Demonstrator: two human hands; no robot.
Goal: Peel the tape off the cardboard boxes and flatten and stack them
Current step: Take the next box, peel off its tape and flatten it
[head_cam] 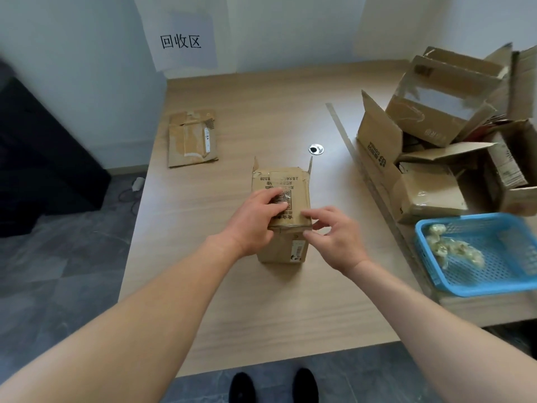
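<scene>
One flattened box (191, 138) lies at ten o'clock on the table (232, 301), the only one laid down so far. At the centre stands the box (290, 181) in work, not yet flattened, its far flaps raised. The left hand (255, 219) grips its top from nine o'clock, fingers curled over the printed label. The right hand (334, 237) pinches the near corner from three o'clock, thumb and forefinger at the tape seam; whether any tape has lifted I cannot tell. At two o'clock a pile of boxes (436, 135) waits, unflattened. At four o'clock the blue basket (430, 266) holds wads of peeled tape (453, 248). Most of the work remains, I judge.
</scene>
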